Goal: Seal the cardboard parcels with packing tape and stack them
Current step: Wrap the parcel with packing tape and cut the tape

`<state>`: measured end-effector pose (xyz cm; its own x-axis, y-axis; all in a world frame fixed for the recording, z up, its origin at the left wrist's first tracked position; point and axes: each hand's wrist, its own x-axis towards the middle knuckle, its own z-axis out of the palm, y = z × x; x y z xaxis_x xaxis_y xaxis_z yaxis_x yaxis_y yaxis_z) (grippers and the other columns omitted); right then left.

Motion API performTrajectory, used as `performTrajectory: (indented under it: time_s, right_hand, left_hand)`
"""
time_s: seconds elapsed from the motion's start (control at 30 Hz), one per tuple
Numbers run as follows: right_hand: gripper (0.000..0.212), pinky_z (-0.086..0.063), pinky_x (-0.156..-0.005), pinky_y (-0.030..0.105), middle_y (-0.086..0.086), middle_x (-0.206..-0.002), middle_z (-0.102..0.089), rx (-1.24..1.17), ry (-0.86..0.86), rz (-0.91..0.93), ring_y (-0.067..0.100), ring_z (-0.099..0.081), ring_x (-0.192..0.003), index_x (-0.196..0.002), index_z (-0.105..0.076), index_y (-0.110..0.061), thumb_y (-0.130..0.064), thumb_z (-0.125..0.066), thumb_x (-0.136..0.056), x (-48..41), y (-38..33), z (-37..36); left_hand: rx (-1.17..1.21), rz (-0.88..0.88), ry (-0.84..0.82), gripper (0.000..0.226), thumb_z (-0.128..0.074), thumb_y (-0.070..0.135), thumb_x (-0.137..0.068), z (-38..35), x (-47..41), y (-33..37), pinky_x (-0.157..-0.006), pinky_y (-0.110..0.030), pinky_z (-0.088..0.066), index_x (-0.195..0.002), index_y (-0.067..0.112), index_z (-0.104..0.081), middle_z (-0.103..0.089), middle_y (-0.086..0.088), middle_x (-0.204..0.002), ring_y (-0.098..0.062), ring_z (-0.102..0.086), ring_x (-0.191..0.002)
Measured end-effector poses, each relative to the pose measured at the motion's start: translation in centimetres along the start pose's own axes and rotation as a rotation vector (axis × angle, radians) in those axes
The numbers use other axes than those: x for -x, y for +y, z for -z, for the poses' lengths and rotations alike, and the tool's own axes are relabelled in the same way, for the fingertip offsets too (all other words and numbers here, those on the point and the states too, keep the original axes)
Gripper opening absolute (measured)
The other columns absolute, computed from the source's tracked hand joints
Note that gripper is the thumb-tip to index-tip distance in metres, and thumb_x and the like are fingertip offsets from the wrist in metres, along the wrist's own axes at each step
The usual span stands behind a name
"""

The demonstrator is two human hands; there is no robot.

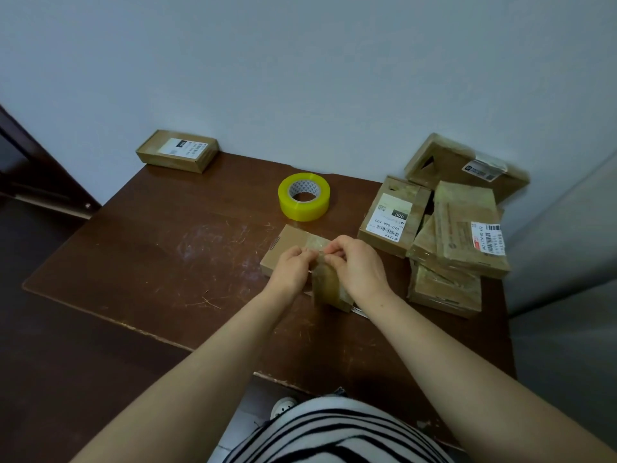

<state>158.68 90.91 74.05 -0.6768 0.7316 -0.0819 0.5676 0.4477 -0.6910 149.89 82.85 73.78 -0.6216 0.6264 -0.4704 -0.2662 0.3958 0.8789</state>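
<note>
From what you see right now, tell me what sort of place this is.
Likely a small home or shop packing corner: a scratched brown table against a plain wall, a packing tape roll, and a pile of labelled cardboard parcels.

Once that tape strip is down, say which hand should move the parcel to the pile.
Right, probably: the right hand, pinching the tape strip, is nearer the pile than the left hand.

Counter [160, 248]: dark brown, top scratched and scuffed, centre of frame. Wall [300, 61]: plain pale grey, upper half. Door frame [30, 162]: dark, left edge. Striped garment [334, 432]: black and white, bottom centre. Shoe [282, 406]: white toe, just above the garment.
</note>
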Motion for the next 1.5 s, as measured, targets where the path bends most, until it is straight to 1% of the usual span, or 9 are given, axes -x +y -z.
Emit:
performTrajectory:
  time_s: [0.23,0.37,0.47,0.83,0.9,1.07,1.23,1.33,1.5]
  right_hand:
    - [0.003,-0.044,-0.094,0.036,0.005,-0.134,-0.031,0.081,-0.033,0.007,0.022,-0.05,-0.108,-0.098,-0.051,-0.02,-0.023,-0.05,-0.098,0.1,0.6,0.0]
    - [0.014,-0.043,-0.094,0.034,0.007,-0.125,-0.041,0.093,-0.076,-0.011,0.025,-0.052,-0.108,-0.106,-0.057,-0.013,-0.023,-0.049,-0.099,-0.2,1.0,0.2]
    - [0.014,-0.043,-0.092,0.031,0.007,-0.122,-0.042,0.109,-0.082,0.001,0.019,-0.051,-0.101,-0.106,-0.059,-0.013,-0.022,-0.051,-0.098,-0.6,1.0,0.5]
    - [0.007,-0.053,-0.082,0.043,0.006,-0.095,-0.058,-0.143,-0.112,-0.066,0.025,-0.06,-0.085,-0.083,-0.069,-0.014,-0.017,-0.067,-0.089,-1.0,2.2,0.7]
    - [0.007,-0.052,-0.084,0.042,0.006,-0.095,-0.062,-0.398,-0.097,-0.169,0.024,-0.061,-0.09,-0.092,-0.068,-0.014,-0.02,-0.067,-0.089,-0.7,2.3,0.3]
    - [0.095,-0.046,-0.099,0.036,0.0,-0.111,-0.062,-0.683,-0.284,-0.262,0.017,-0.061,-0.107,-0.151,-0.022,-0.028,-0.007,-0.078,-0.076,-0.5,2.4,-0.4]
    - [0.088,-0.044,-0.103,0.041,0.013,-0.122,-0.065,-0.691,-0.354,-0.264,0.022,-0.061,-0.112,-0.152,-0.02,-0.018,0.001,-0.07,-0.082,-1.0,1.4,-1.8]
    - [0.086,-0.041,-0.106,0.044,0.017,-0.13,-0.059,-0.685,-0.401,-0.253,0.025,-0.057,-0.119,-0.151,-0.022,-0.017,0.0,-0.071,-0.082,-1.5,1.0,-3.0]
    - [0.076,-0.042,-0.1,0.029,0.002,-0.117,-0.056,-0.533,-0.192,-0.165,0.014,-0.053,-0.111,-0.146,-0.031,-0.012,-0.013,-0.074,-0.083,-3.3,1.1,-4.2]
  left_hand:
    - [0.053,0.011,0.014,0.017,-0.06,0.02,-0.092,-0.2,0.0,0.1,-0.046,-0.024,-0.049,-0.099,0.005,-0.056,-0.058,-0.007,-0.077,-0.015,-0.058,-0.054]
    - [-0.178,-0.165,0.063,0.035,-0.06,0.018,-0.089,0.2,-0.5,-0.4,-0.075,-0.037,-0.055,-0.118,0.034,-0.049,-0.061,0.0,-0.088,-0.02,-0.063,-0.078]
    - [-0.461,-0.4,-0.002,0.03,-0.06,0.02,-0.087,0.0,-0.5,-0.7,-0.082,-0.019,-0.038,-0.098,0.047,-0.057,-0.045,0.013,-0.101,0.005,-0.045,-0.096]
    - [-0.835,-0.584,0.039,0.017,-0.062,0.019,-0.091,0.6,-1.1,-0.6,-0.082,-0.036,-0.045,-0.096,0.006,-0.071,-0.065,-0.007,-0.101,-0.025,-0.06,-0.093]
    - [-0.83,-0.588,0.077,0.017,-0.061,0.018,-0.091,0.6,-1.2,-0.6,-0.082,-0.037,-0.045,-0.095,0.004,-0.069,-0.065,-0.008,-0.101,-0.025,-0.06,-0.093]
    - [-0.629,-0.514,0.206,0.01,-0.064,0.021,-0.089,1.2,-1.6,-1.1,-0.074,-0.026,-0.043,-0.081,0.017,-0.063,-0.059,0.006,-0.083,-0.018,-0.058,-0.086]
    - [-0.446,-0.42,0.115,0.018,-0.073,0.028,-0.081,2.9,-2.2,-1.2,-0.064,-0.025,-0.041,-0.085,0.042,-0.061,-0.057,0.012,-0.077,-0.003,-0.048,-0.063]
    - [-0.455,-0.389,0.162,0.025,-0.074,0.022,-0.082,4.3,-2.7,-1.3,-0.064,-0.025,-0.041,-0.064,0.031,-0.06,-0.058,0.012,-0.067,-0.002,-0.05,-0.061]
    - [-0.309,-0.25,0.482,0.004,-0.07,0.021,-0.085,8.9,-4.0,-1.5,-0.081,-0.029,-0.053,-0.082,0.021,-0.074,-0.072,0.001,-0.083,-0.01,-0.064,-0.078]
